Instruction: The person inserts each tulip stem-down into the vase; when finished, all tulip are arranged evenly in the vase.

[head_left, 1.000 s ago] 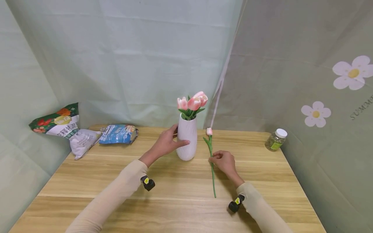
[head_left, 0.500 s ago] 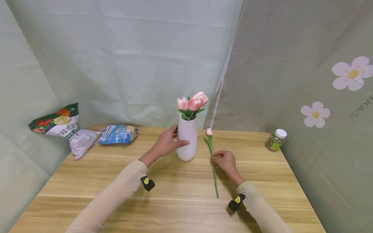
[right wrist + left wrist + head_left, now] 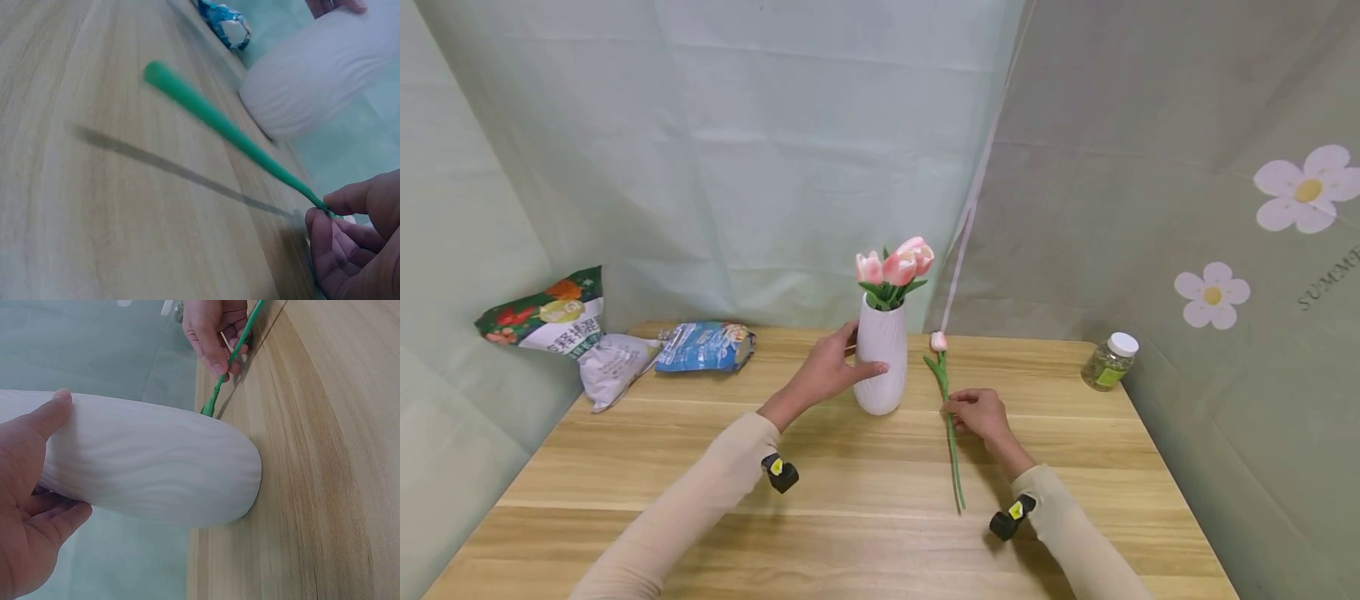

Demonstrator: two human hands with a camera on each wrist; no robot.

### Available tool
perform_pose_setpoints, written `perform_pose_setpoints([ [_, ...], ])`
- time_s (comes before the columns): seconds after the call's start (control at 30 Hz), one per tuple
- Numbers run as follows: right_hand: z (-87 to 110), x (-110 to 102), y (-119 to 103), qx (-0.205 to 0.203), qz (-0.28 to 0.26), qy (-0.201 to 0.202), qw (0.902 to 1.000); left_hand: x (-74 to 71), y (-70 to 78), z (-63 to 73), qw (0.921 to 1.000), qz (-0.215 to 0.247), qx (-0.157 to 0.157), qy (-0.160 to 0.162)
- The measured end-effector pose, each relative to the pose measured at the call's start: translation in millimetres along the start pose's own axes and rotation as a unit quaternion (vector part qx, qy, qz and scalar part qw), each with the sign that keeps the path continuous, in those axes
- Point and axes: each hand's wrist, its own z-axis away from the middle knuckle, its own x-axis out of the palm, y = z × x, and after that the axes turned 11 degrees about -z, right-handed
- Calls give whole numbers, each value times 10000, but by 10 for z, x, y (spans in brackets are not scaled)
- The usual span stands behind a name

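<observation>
A white ribbed vase point(image 3: 883, 342) stands upright on the table with several pink tulips point(image 3: 900, 267) in its mouth. My left hand point(image 3: 826, 367) grips the vase from its left side, thumb across the front, as the left wrist view also shows with the vase point(image 3: 150, 462). To the right, my right hand point(image 3: 979, 414) pinches the green stem of a single pink tulip point(image 3: 953, 467) between thumb and fingertips. Its bloom points away toward the back edge. In the right wrist view the stem's cut end point(image 3: 156, 72) is raised above the tabletop, casting a separate shadow.
A blue snack bag point(image 3: 703, 347) lies at the back left, beside a green-and-white bag point(image 3: 568, 321) leaning on the cloth wall. A jar with a white lid point(image 3: 1110, 361) stands at the back right. Cloth walls border the wooden table point(image 3: 850, 533).
My right fingers have closed on the tulip's stem, and its lower end has swung slightly right and lifted off the table. My left hand and the vase have stayed in place.
</observation>
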Motion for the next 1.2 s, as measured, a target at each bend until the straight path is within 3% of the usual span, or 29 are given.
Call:
perform_pose_setpoints([
  [0.43,94,-111,-121,33,-71,-63,9999,-2,4,-7,10000,-18,-82,-17],
  [0.87,195,-306,-408,-538,-62,-85,9985,0,-8,-18,10000,-1,-1,5],
  [1.2,240,-412,-666,-722,-184,-88,9972,3,4,-4,10000,37,52,21],
])
